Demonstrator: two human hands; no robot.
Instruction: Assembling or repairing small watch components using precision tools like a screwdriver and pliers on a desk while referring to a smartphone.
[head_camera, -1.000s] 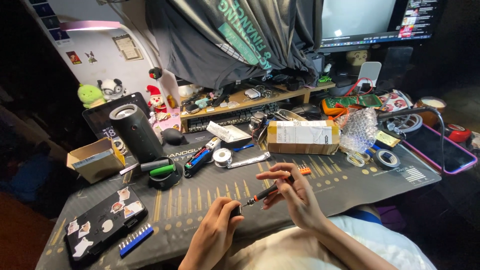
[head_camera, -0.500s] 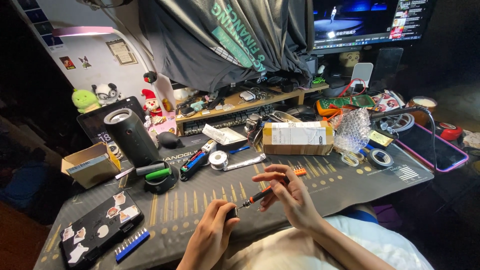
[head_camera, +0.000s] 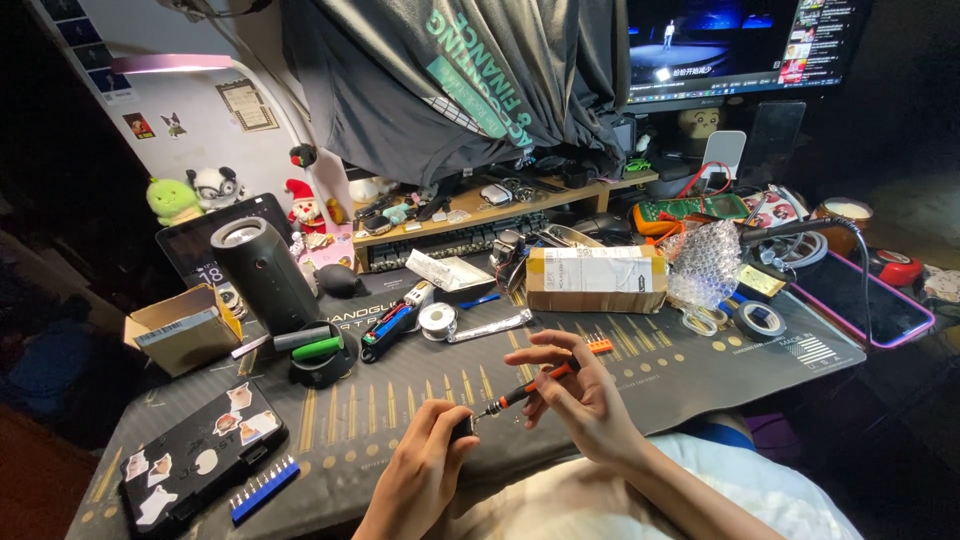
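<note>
My right hand (head_camera: 578, 395) holds a thin screwdriver (head_camera: 535, 385) with a black and orange handle, fingers pinched around the shaft, over the near edge of the dark desk mat (head_camera: 640, 365). My left hand (head_camera: 425, 470) is closed on a small dark object (head_camera: 462, 428) at the screwdriver's tip. What the small object is cannot be made out. Both hands are low in the centre, above my lap.
A cardboard parcel (head_camera: 595, 280), bubble wrap (head_camera: 705, 265), tape rolls (head_camera: 758, 320), a solder spool (head_camera: 437, 320), a black cylinder speaker (head_camera: 262, 272), an open small box (head_camera: 180, 328), a stickered black case (head_camera: 200, 455) and a blue bit strip (head_camera: 264, 488) crowd the desk. A monitor (head_camera: 735, 45) stands behind.
The view has tilted slightly. Both hands stay together on the screwdriver and small object, with only slight finger movement.
</note>
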